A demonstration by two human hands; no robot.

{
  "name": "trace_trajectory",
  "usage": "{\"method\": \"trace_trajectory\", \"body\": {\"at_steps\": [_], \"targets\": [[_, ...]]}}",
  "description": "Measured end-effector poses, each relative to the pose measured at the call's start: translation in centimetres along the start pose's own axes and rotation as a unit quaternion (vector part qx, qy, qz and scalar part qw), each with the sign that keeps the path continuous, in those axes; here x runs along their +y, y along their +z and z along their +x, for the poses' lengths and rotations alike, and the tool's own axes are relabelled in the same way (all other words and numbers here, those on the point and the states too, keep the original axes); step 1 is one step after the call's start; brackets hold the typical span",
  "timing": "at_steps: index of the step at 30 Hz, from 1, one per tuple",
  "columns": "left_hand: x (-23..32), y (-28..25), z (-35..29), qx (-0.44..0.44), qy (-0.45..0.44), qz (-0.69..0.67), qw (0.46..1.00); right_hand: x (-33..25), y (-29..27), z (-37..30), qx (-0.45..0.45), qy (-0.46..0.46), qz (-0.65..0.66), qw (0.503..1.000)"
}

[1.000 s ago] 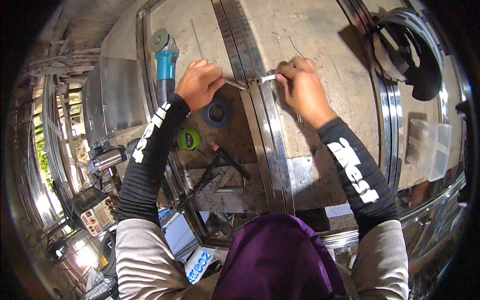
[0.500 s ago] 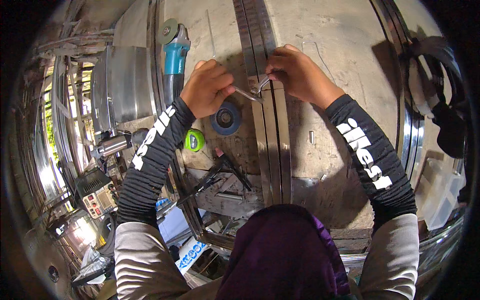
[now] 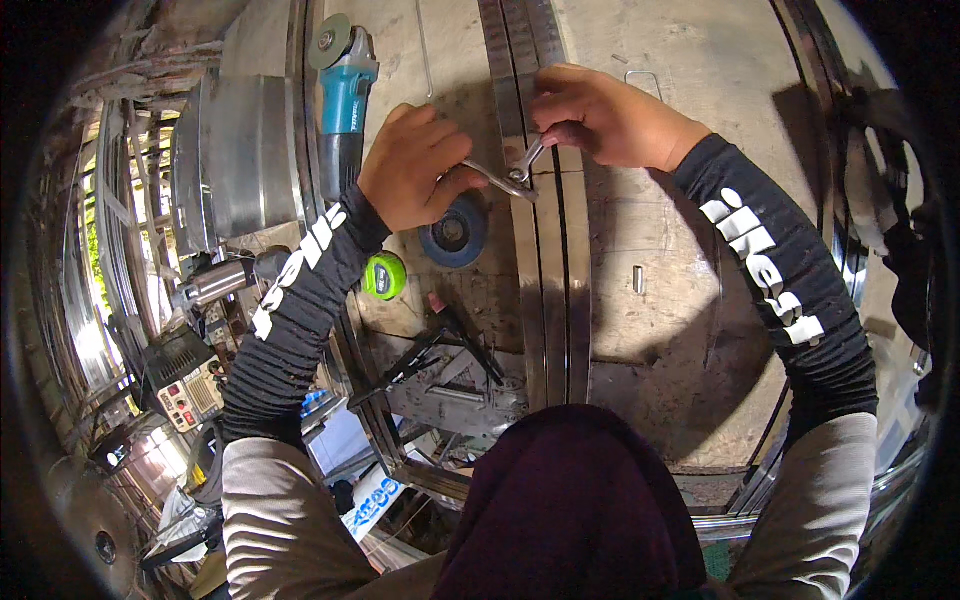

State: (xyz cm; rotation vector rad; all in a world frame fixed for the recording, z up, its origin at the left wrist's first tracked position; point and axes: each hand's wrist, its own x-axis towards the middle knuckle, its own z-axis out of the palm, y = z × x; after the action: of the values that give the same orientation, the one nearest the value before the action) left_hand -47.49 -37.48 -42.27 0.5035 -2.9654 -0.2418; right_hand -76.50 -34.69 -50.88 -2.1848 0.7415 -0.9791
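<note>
My left hand (image 3: 418, 165) is closed around a slim metal rod (image 3: 500, 183), whose far end lies over a long shiny metal bar (image 3: 540, 240). From the right, my right hand (image 3: 600, 115) pinches a small steel wrench (image 3: 533, 157). The wrench's head meets the rod above the bar; what lies under the contact is too small to make out. Close by my left hand lies a blue-rimmed abrasive disc (image 3: 453, 232). A teal and black angle grinder (image 3: 345, 105) rests just beyond that hand.
A green tape measure (image 3: 384, 275) and a black clamp-like tool (image 3: 440, 345) lie nearer me on the wooden board (image 3: 640, 330). A short metal piece (image 3: 638, 280) sits right of the bar. Metal frame lengths (image 3: 825, 130) run along the right; a welding machine (image 3: 190, 395) stands lower left.
The view has shifted slightly, with my right forearm further to the right. Both hands keep their grips, and the wrench handle has swung a little more upright against the rod.
</note>
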Motion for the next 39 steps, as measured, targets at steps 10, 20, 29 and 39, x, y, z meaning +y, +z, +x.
{"method": "trace_trajectory", "body": {"at_steps": [10, 20, 29, 39], "targets": [[0.1, 0.4, -0.1, 0.035, 0.011, 0.023, 0.999, -0.6, 1.2, -0.4, 0.062, -0.025, -0.159, 0.985], [0.0, 0.6, -0.1, 0.045, 0.007, 0.011, 0.999, -0.2, 1.8, -0.2, 0.032, -0.015, -0.247, 0.968], [0.2, 0.8, -0.1, 0.067, 0.003, 0.007, 0.998, -0.3, 2.1, 0.3, 0.047, -0.035, -0.259, 0.964], [0.8, 0.9, -0.2, 0.064, -0.008, 0.010, 0.998, -1.3, 2.2, 1.0, 0.033, -0.031, -0.308, 0.950]]}}
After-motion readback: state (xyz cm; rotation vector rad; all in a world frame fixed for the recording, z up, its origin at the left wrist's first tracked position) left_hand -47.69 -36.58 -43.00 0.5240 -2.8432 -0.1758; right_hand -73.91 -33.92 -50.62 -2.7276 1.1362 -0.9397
